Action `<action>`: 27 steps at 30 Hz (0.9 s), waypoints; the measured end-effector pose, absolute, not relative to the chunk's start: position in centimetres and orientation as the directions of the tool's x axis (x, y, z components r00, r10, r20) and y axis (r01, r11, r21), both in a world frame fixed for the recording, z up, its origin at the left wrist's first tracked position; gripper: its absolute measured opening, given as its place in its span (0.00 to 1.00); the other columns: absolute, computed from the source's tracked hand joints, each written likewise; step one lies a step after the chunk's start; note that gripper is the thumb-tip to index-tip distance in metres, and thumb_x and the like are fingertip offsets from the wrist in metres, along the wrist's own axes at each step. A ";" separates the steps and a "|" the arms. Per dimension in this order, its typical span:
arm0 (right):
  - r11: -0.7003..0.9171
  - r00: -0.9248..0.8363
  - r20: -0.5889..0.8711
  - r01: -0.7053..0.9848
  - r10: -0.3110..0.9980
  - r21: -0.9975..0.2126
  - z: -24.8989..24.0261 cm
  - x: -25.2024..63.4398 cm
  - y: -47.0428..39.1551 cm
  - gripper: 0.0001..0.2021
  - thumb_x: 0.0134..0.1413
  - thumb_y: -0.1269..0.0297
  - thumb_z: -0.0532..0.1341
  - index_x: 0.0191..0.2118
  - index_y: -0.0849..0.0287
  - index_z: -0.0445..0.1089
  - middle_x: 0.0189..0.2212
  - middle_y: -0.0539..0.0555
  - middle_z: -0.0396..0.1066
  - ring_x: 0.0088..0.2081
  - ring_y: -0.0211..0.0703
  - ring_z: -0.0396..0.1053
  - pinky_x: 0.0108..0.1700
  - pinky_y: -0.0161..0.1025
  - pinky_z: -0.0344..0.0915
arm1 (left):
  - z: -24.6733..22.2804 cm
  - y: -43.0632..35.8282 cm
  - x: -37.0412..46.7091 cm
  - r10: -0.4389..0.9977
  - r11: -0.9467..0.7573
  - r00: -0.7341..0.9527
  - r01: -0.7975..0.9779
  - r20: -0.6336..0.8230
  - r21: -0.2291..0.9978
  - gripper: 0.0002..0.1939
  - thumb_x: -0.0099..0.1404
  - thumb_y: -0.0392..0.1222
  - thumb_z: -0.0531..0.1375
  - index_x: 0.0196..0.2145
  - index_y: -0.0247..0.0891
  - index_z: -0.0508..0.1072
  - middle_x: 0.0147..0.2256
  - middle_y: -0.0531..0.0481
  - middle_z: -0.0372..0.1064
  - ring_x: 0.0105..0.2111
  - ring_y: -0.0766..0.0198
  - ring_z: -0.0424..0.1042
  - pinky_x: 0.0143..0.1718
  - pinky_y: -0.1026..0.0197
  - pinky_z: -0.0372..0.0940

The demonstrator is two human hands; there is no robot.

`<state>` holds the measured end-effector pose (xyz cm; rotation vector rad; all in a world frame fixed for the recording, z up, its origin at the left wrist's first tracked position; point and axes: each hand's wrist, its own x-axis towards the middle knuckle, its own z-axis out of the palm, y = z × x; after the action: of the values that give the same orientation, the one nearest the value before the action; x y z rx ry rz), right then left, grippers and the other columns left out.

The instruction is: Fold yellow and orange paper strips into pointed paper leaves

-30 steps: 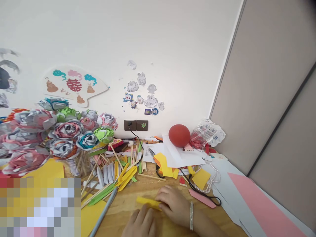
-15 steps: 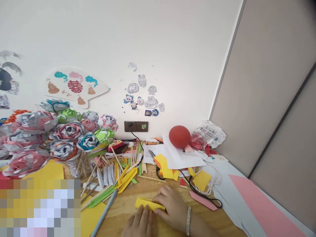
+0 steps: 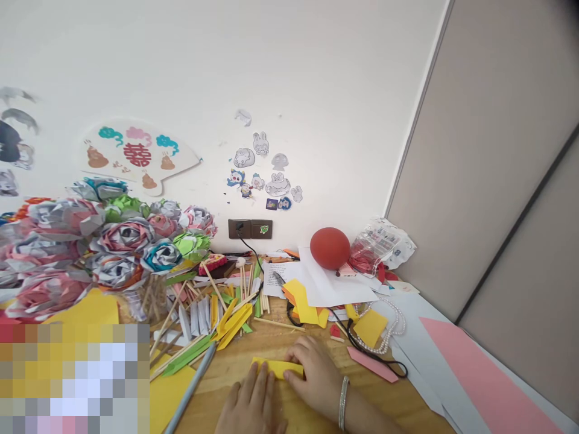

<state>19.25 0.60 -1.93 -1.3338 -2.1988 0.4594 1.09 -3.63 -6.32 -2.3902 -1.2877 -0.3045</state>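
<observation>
A narrow folded strip of yellow paper (image 3: 281,366) lies on the wooden table in front of me. My left hand (image 3: 248,398) rests flat, its outstretched fingertips pressing on the left part of the strip. Around the right end, the thumb and fingers of my right hand (image 3: 316,375) are closed, with the thumb at the near edge. A bracelet (image 3: 343,402) circles my right wrist. Part of the strip's right end is hidden under the fingers.
Paper flowers (image 3: 126,238) crowd the left. Sticks and folded yellow pieces (image 3: 233,325) lie behind my hands, with a grey rod (image 3: 190,389) at left. Behind right are a red balloon (image 3: 330,248), a pearl string (image 3: 402,322), a black cord (image 3: 384,363) and pink paper (image 3: 373,364).
My left fingers have slid a little left and further onto the strip. The strip now looks flatter and narrower. My right hand keeps its hold at the right end.
</observation>
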 end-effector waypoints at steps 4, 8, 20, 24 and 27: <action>0.452 -0.366 0.265 0.721 0.892 -0.526 -2.1 19.2 0.7 0.04 0.47 0.73 0.61 0.32 0.58 0.67 0.34 0.51 0.67 0.40 0.43 0.62 0.42 0.38 0.57 | -6.5 -3.4 1.0 0.742 -0.496 0.550 0.835 0.382 -0.238 0.24 0.59 0.44 0.55 0.53 0.35 0.68 0.52 0.38 0.66 0.51 0.46 0.66 0.43 0.52 0.65; 0.450 -0.357 0.274 0.717 0.893 -0.532 -2.3 19.1 0.8 0.05 0.46 0.73 0.62 0.32 0.58 0.68 0.34 0.51 0.67 0.39 0.43 0.62 0.41 0.37 0.57 | -6.2 -3.4 1.1 0.750 -0.505 0.545 0.838 0.375 -0.206 0.25 0.59 0.46 0.55 0.53 0.36 0.67 0.53 0.38 0.65 0.52 0.47 0.65 0.44 0.53 0.63; 0.362 -0.271 0.245 0.767 0.931 -0.529 -2.0 19.0 0.9 0.03 0.44 0.70 0.64 0.29 0.58 0.70 0.30 0.50 0.68 0.35 0.42 0.64 0.38 0.37 0.56 | -5.8 -3.6 1.3 0.784 -0.495 0.519 0.854 0.342 -0.159 0.25 0.60 0.46 0.55 0.54 0.35 0.67 0.54 0.37 0.63 0.53 0.46 0.64 0.45 0.52 0.64; 0.369 -0.269 0.261 0.775 0.927 -0.513 -2.2 19.0 1.0 0.03 0.44 0.68 0.64 0.28 0.58 0.69 0.29 0.50 0.69 0.34 0.43 0.64 0.37 0.37 0.56 | -5.5 -3.7 1.3 0.793 -0.502 0.525 0.851 0.310 -0.157 0.25 0.61 0.47 0.53 0.55 0.35 0.66 0.54 0.36 0.62 0.53 0.45 0.64 0.45 0.51 0.64; 0.365 -0.260 0.264 0.773 0.929 -0.520 -2.2 19.1 1.1 0.04 0.43 0.68 0.64 0.27 0.58 0.69 0.29 0.50 0.69 0.34 0.42 0.64 0.37 0.37 0.55 | -5.3 -3.8 1.3 0.784 -0.503 0.541 0.841 0.304 -0.201 0.25 0.62 0.48 0.53 0.54 0.34 0.66 0.54 0.35 0.62 0.53 0.45 0.64 0.44 0.51 0.65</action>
<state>19.07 1.10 -2.21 -1.4684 -2.1038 0.3890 1.29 -3.82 -5.26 -2.4592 -1.3429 -0.2471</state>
